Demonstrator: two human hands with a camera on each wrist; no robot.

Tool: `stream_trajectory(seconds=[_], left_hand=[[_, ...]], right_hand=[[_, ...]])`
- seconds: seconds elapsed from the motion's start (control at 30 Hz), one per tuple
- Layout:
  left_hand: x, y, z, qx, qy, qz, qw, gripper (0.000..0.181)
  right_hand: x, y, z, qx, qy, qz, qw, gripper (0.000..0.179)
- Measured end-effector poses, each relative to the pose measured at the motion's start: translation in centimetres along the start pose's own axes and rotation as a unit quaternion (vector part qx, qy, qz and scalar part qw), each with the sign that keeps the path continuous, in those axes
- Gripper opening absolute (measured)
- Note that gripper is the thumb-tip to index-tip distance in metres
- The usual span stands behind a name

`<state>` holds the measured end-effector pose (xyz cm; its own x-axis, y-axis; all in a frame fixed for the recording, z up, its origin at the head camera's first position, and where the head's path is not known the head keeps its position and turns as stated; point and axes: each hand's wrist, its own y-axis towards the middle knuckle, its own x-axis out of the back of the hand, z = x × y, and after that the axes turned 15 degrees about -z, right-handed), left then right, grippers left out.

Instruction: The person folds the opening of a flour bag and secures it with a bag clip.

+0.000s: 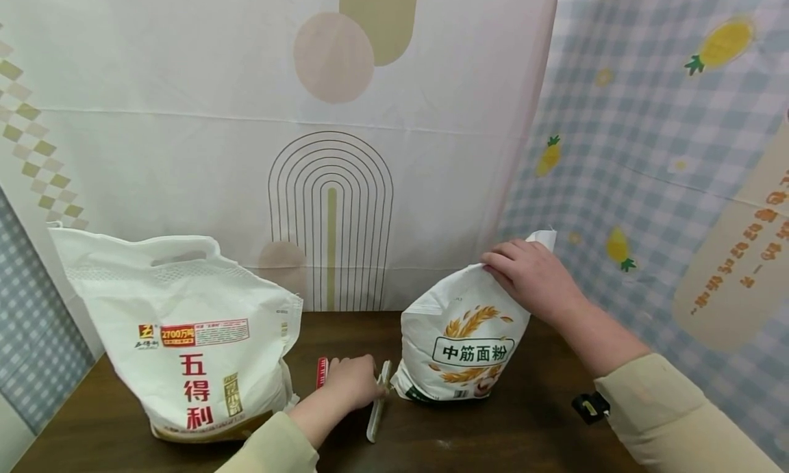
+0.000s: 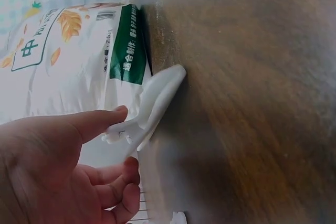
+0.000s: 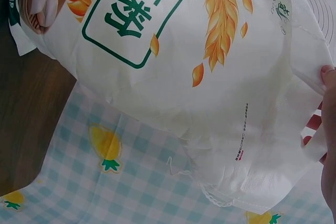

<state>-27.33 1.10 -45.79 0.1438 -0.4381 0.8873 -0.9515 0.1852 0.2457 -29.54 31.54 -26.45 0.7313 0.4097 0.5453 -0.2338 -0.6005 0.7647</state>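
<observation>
Right hand (image 1: 533, 278) grips the top edge of the smaller flour bag (image 1: 425, 329), which stands on the right of the table (image 1: 468, 442) with its upper corner not rolled down; left hand (image 1: 351, 384) looks to be pinching the white clip (image 1: 372, 425) between thumb and fingers, beside the bag's base. So bag steadied and clip reached, but I'd call it early: no clip on that bag's top. Larger flour bag (image 1: 135, 295) stands at left, untouched, no clip visible on it either.
</observation>
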Motion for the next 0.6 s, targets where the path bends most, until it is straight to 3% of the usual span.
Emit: stream_trajectory(seconds=[0.17, 0.6], left_hand=[[-0.18, -0.12, -0.28, 0.000, 0.024, -0.007, 0.9997, 0.035], [-0.73, -0.19, -0.96, -0.034, 0.112, -0.027, 0.9928, 0.038]], right_hand=[[0.01, -0.03, -0.01, 0.000, -0.001, 0.000, 1.0000, 0.023], [0.00, -0.07, 0.01, -0.003, 0.000, 0.005, 1.0000, 0.023]])
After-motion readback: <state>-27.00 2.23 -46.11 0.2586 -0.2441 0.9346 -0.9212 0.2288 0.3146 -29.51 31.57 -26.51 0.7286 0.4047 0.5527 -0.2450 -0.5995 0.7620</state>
